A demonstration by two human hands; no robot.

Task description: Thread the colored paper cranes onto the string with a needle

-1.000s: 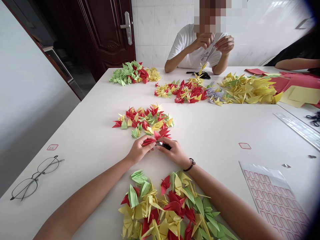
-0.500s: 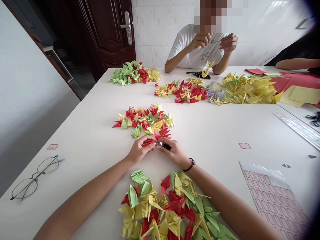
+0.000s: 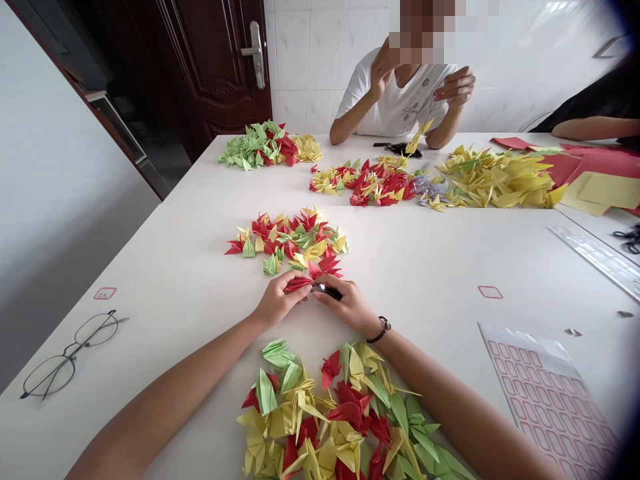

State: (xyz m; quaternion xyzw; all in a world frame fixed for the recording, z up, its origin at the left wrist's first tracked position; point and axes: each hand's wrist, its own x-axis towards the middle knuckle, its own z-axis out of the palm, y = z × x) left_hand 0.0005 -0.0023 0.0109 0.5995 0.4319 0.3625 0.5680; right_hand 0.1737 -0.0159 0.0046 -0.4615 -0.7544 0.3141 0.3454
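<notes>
Pinched in my left hand [image 3: 281,297] is a red paper crane [image 3: 299,285]. My right hand [image 3: 349,307] is closed around a small black tool with a shiny metal tip [image 3: 330,291]; its exact kind is partly hidden by the fingers. The metal tip meets the crane between both hands. Just beyond the fingers lie more red folded papers [image 3: 327,265], at the near edge of a mixed pile of red, yellow and green cranes [image 3: 300,233]. Nearer to me, between my forearms, a larger pile of folded cranes [image 3: 320,420] is spread over the white table [image 3: 200,267].
Eyeglasses [image 3: 70,357] lie at the left. A label sheet [image 3: 550,393] and a clear ruler [image 3: 595,260] are at the right. Across the table, a person in a white shirt [image 3: 400,100] sits behind crane piles [image 3: 500,177]. Another person's arm [image 3: 590,127] rests at far right.
My hands have barely moved and keep the same hold. Across the table, the person's hand on the left of view has risen toward the face, away from the other hand.
</notes>
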